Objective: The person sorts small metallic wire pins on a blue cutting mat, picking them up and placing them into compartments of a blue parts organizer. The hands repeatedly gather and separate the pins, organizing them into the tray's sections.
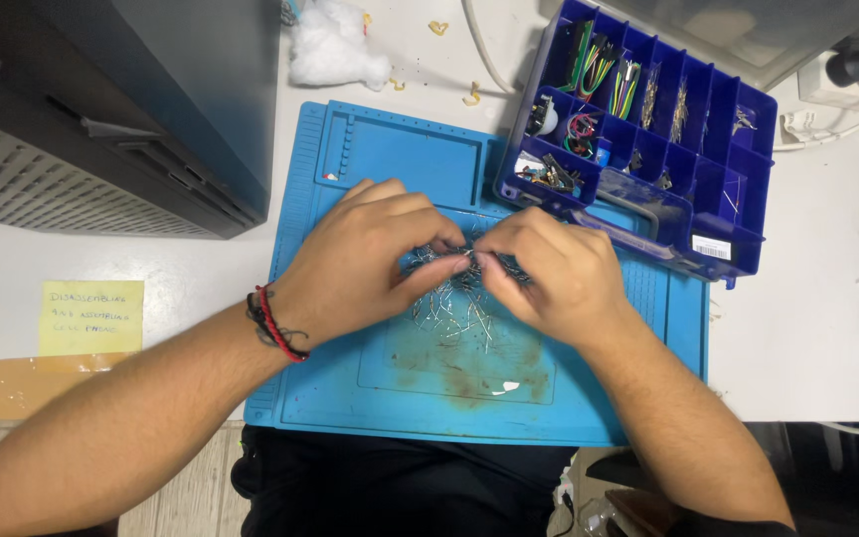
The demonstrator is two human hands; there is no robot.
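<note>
Both my left hand (375,249) and right hand (549,268) pinch thin metal pins (454,308) mid-mat (370,398); one slip could scatter them off its edge.

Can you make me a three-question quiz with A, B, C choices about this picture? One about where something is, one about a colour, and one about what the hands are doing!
1. Where is the parts box?
A. on the mat's far right corner
B. on the floor
C. on the yellow note

2. What colour is the mat?
A. red
B. blue
C. green

3. What are the hands doing?
A. resting flat, apart
B. holding a cup
C. pinching small metal pins together

Answers:
1. A, the box overlaps the mat's far right corner.
2. B, the mat is bright blue.
3. C, the left hand and right hand meet fingertip to fingertip over the pile of pins.
</note>
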